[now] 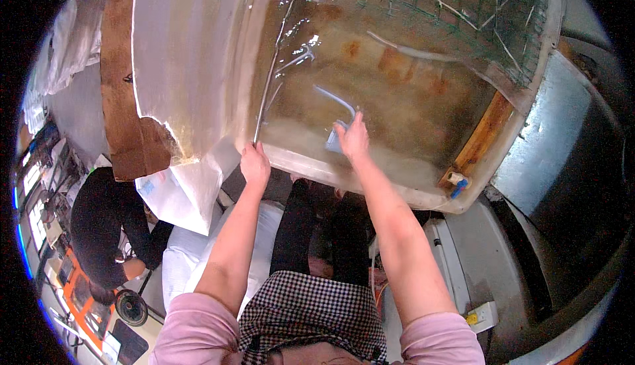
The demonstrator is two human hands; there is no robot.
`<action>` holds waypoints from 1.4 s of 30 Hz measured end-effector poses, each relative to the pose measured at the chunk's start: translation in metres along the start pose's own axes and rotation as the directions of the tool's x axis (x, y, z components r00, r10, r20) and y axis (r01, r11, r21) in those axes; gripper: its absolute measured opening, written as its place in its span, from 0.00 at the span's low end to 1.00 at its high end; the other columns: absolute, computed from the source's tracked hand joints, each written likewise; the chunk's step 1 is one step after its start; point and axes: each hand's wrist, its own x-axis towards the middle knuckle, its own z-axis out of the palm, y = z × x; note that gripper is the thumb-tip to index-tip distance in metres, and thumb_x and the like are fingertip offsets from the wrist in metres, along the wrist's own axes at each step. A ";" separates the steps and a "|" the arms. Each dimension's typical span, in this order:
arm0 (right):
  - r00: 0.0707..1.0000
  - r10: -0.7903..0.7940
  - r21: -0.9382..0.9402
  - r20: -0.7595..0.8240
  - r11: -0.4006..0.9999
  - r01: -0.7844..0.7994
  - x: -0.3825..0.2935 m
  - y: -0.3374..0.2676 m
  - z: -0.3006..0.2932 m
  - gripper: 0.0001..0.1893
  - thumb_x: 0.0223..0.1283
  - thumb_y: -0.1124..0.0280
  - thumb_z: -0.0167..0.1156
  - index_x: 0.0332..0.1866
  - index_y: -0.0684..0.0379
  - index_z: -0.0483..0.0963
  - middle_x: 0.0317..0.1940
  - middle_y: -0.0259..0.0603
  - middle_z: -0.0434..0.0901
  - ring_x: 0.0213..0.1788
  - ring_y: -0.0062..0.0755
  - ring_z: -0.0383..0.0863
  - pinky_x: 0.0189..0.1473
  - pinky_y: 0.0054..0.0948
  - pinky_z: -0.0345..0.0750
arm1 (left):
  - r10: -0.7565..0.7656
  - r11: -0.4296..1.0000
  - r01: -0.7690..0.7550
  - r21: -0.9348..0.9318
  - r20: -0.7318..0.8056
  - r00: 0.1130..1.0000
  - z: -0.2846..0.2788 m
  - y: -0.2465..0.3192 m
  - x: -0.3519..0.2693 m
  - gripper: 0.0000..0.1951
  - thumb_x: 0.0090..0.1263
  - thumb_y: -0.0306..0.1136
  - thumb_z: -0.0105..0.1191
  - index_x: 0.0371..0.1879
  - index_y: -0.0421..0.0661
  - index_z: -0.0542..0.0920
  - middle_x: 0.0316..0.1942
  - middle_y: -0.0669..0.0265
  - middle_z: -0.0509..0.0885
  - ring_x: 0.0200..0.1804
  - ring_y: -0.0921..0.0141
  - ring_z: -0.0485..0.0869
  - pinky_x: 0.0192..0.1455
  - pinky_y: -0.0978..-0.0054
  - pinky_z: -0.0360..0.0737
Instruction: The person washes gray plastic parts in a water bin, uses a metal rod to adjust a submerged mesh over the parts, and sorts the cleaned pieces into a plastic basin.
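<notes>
My left hand grips the near end of a thin metal rod at the front left edge of a pale plastic tub. The rod stretches away along the tub's left side. My right hand is over the tub, thumb and fingers around a translucent bluish piece, probably plastic. A curved pale strip runs from this hand towards the far left; whether it joins the piece is unclear. Shallow, brownish liquid seems to cover the tub floor. A forked pale piece lies near the rod.
Green mesh with pale strips covers the tub's far right. A wooden bar and a blue-handled valve are at its right side. Brown cardboard and a pale sheet stand left. A person in dark clothing bends at left.
</notes>
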 end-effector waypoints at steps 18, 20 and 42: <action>0.999 0.027 0.025 0.036 0.999 -0.028 0.003 0.036 -0.058 0.32 0.55 0.41 0.48 0.37 0.69 0.71 0.36 0.62 0.77 0.43 0.59 0.76 0.46 0.47 0.71 | 0.930 0.317 -0.948 -0.010 0.197 0.309 -0.004 0.123 -0.086 0.26 0.53 0.46 0.57 0.49 0.45 0.72 0.52 0.61 0.70 0.56 0.66 0.68 0.59 0.60 0.57; 0.997 0.062 -0.055 0.051 0.997 -0.060 0.003 0.030 -0.065 0.35 0.55 0.39 0.46 0.38 0.70 0.72 0.36 0.62 0.77 0.44 0.58 0.76 0.47 0.47 0.72 | 0.966 0.204 -0.966 0.159 0.131 0.225 0.004 0.117 -0.086 0.27 0.54 0.47 0.55 0.51 0.45 0.72 0.55 0.62 0.70 0.58 0.67 0.67 0.60 0.60 0.56; 0.976 -0.091 0.622 0.196 0.781 -0.053 -0.011 0.055 -0.076 0.22 0.58 0.60 0.52 0.56 0.56 0.65 0.45 0.50 0.77 0.47 0.46 0.78 0.48 0.35 0.73 | 0.936 0.236 -0.968 0.090 0.248 0.251 0.018 0.167 -0.062 0.25 0.55 0.43 0.54 0.53 0.50 0.69 0.55 0.64 0.68 0.57 0.66 0.66 0.56 0.59 0.60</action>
